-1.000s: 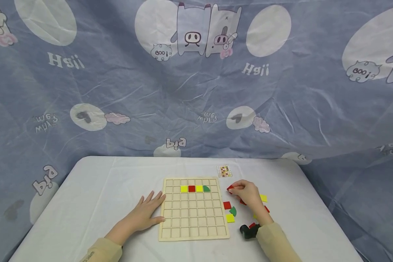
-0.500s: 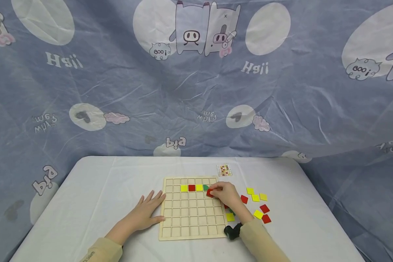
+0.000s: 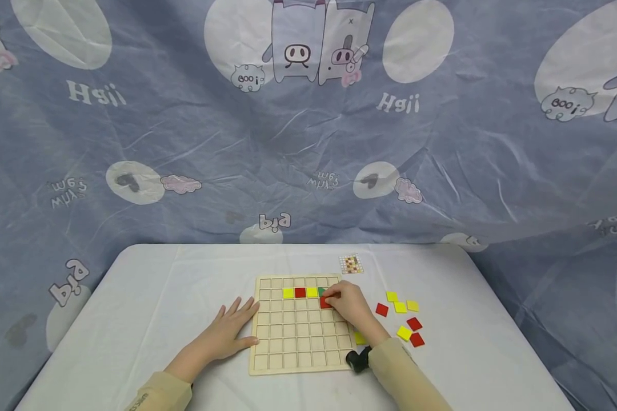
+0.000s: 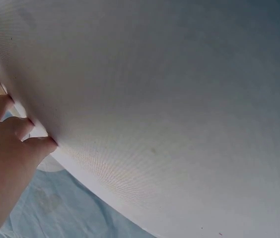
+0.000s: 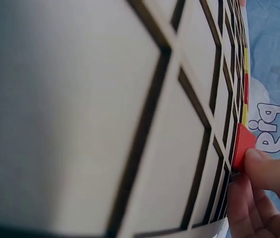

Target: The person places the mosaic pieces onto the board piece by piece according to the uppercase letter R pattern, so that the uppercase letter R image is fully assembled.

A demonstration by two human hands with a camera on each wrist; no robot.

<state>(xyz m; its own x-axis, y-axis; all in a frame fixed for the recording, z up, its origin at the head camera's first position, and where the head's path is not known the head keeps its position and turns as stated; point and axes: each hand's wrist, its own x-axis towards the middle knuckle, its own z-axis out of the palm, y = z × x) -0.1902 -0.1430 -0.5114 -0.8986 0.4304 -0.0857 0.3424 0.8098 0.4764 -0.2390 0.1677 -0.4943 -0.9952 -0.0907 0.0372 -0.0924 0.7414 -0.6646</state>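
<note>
A wooden grid board [image 3: 295,330] lies on the white table. In its second row from the back sit a yellow tile [image 3: 288,293], a red square, another yellow tile and a green piece [image 3: 321,291], partly covered by fingers. My right hand [image 3: 347,303] pinches a red tile [image 3: 325,302] between thumb and fingers, just in front of the green piece; the right wrist view shows this red tile [image 5: 242,148] tilted at the grid. My left hand [image 3: 228,331] lies with fingers spread, its tips touching the board's left edge.
Several loose red and yellow tiles [image 3: 404,333] lie right of the board. A small pattern card [image 3: 351,264] is behind its back right corner. A black wrist device [image 3: 359,360] shows by the right sleeve. A patterned cloth [image 3: 298,142] hangs behind the table.
My right hand has carried the red tile leftward from the loose pieces to over the board, then slightly farther left. My left hand has stayed at the board's edge.
</note>
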